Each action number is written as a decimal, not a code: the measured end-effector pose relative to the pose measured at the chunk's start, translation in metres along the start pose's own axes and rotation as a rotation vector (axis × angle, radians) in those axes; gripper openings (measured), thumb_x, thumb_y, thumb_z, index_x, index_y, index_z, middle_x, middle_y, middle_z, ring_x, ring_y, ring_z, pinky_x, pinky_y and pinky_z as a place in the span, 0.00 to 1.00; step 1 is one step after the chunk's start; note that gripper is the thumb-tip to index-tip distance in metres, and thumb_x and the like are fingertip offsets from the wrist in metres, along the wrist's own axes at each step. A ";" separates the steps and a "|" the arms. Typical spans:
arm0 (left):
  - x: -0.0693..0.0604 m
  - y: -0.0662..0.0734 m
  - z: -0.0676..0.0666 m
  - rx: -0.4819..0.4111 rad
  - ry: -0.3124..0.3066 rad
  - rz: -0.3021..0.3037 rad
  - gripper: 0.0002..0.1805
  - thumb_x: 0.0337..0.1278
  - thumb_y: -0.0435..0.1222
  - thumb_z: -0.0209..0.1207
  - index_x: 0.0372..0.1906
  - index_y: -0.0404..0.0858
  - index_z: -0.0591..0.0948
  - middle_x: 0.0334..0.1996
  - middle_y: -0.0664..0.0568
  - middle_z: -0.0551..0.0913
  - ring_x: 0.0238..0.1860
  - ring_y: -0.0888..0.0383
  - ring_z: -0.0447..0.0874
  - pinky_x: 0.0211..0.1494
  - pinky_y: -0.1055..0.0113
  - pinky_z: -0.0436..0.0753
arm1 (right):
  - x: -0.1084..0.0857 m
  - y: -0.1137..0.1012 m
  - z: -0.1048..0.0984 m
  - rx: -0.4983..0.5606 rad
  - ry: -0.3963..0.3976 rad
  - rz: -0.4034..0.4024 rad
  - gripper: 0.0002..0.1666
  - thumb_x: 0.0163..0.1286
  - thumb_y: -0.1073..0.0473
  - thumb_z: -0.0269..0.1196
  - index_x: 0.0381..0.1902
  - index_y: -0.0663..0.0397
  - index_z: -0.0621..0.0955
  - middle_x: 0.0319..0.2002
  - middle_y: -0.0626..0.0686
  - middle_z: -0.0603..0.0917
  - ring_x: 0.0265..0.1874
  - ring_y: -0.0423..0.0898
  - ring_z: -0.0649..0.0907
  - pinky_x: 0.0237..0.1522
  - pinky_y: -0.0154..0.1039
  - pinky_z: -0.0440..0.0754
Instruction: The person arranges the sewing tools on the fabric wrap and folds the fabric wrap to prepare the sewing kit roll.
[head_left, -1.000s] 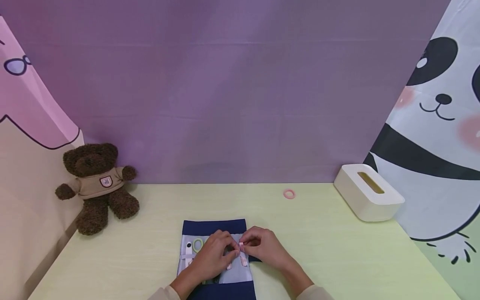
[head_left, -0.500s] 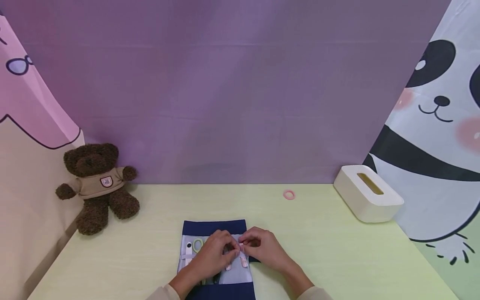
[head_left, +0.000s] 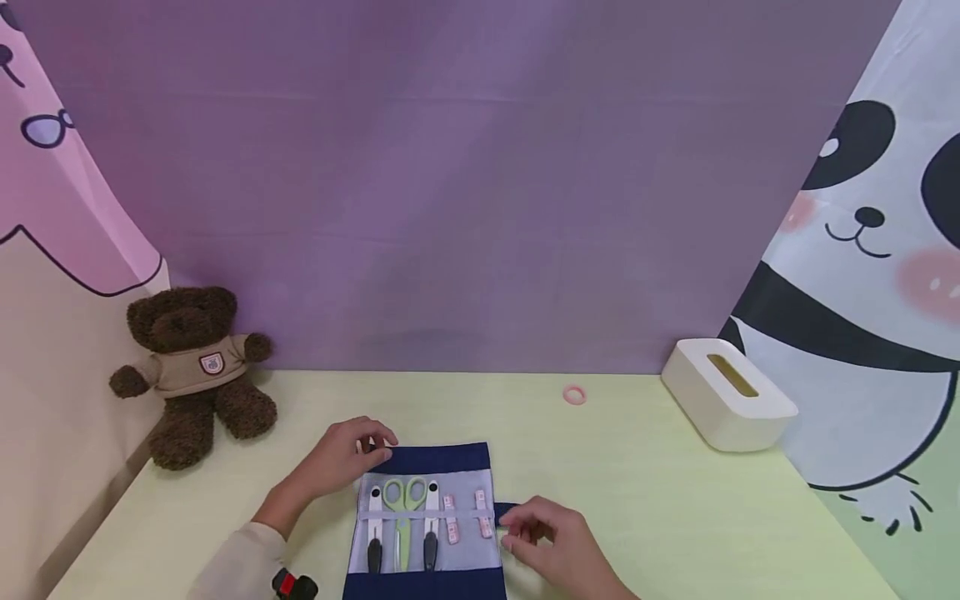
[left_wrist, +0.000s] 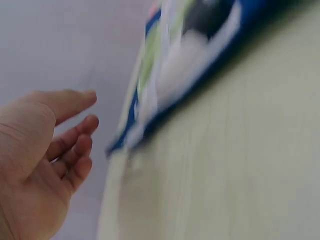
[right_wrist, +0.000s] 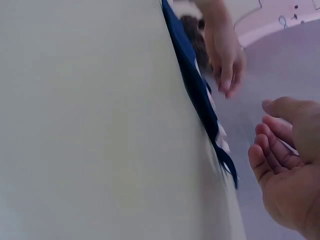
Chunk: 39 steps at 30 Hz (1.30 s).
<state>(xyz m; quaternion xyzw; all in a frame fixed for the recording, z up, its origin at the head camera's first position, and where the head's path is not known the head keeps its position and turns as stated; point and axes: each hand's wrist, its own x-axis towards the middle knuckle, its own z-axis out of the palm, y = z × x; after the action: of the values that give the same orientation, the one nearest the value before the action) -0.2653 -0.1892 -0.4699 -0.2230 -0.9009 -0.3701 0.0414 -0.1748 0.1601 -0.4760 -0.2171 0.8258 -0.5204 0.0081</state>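
A navy fabric roll-up case (head_left: 442,457) with a grey lining lies unfolded on the table in the head view. Under its elastic strap sit green-handled scissors (head_left: 405,500), two slim white tools (head_left: 375,521) with black ends, and two small pink-and-white sticks (head_left: 451,518). My left hand (head_left: 341,460) hovers at the case's upper left corner, fingers loosely bent; in the left wrist view it stands apart from the cloth. Beside the navy tab (head_left: 503,514) on the case's right edge is my right hand (head_left: 551,540), its fingers relaxed around nothing. The right wrist view shows it off the case.
A brown teddy bear (head_left: 191,375) sits at the table's back left. A white tissue box (head_left: 727,400) stands at the back right, and a pink ring (head_left: 574,395) lies near the rear edge. A purple cloth hangs behind the table.
Both hands have let go of the pink-and-white stick by the strap. The left hand moved left to the case's upper corner; the right moved right and nearer. The whole contents now show.
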 end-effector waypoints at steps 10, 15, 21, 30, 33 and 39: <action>0.005 -0.038 -0.007 -0.061 -0.075 -0.084 0.06 0.65 0.37 0.68 0.44 0.44 0.89 0.40 0.55 0.84 0.39 0.63 0.77 0.43 0.70 0.78 | -0.024 0.012 0.017 0.091 -0.192 0.018 0.12 0.69 0.59 0.70 0.44 0.63 0.87 0.33 0.53 0.82 0.32 0.29 0.77 0.33 0.27 0.78; 0.005 -0.041 -0.008 -0.044 -0.051 -0.100 0.04 0.63 0.36 0.69 0.41 0.46 0.90 0.38 0.56 0.85 0.37 0.65 0.76 0.43 0.71 0.77 | -0.024 0.023 0.019 -0.119 -0.257 -0.194 0.11 0.70 0.58 0.70 0.44 0.61 0.88 0.36 0.50 0.81 0.37 0.26 0.75 0.37 0.26 0.79; 0.005 -0.044 -0.008 -0.049 -0.053 -0.104 0.04 0.61 0.36 0.70 0.40 0.46 0.90 0.38 0.56 0.86 0.37 0.65 0.75 0.42 0.71 0.76 | -0.020 0.025 0.014 -0.271 -0.293 -0.277 0.12 0.70 0.55 0.70 0.44 0.58 0.89 0.36 0.47 0.79 0.38 0.26 0.73 0.39 0.25 0.77; -0.008 -0.054 -0.015 -0.080 -0.083 -0.137 0.09 0.58 0.37 0.73 0.42 0.40 0.91 0.37 0.55 0.87 0.34 0.67 0.74 0.38 0.73 0.76 | -0.001 0.032 -0.015 -0.264 -0.262 -0.006 0.13 0.68 0.56 0.72 0.48 0.54 0.90 0.39 0.43 0.80 0.38 0.30 0.74 0.41 0.28 0.78; -0.015 -0.049 -0.016 -0.085 -0.085 -0.154 0.08 0.57 0.37 0.74 0.41 0.41 0.91 0.36 0.55 0.89 0.33 0.68 0.75 0.37 0.73 0.76 | 0.009 0.040 -0.027 -0.282 -0.202 -0.032 0.11 0.68 0.59 0.71 0.47 0.52 0.90 0.38 0.42 0.80 0.39 0.31 0.76 0.42 0.29 0.79; -0.030 -0.036 -0.014 -0.118 -0.101 -0.192 0.07 0.55 0.36 0.75 0.38 0.40 0.91 0.32 0.55 0.90 0.31 0.68 0.79 0.36 0.73 0.78 | 0.034 0.056 -0.048 -0.251 -0.164 -0.141 0.10 0.65 0.67 0.71 0.45 0.59 0.90 0.36 0.49 0.83 0.36 0.33 0.78 0.39 0.30 0.80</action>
<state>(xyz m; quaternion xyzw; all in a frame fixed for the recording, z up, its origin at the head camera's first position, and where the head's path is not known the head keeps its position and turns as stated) -0.2557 -0.2326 -0.4899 -0.1561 -0.8956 -0.4132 -0.0529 -0.2366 0.2092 -0.4954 -0.3156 0.8636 -0.3929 0.0115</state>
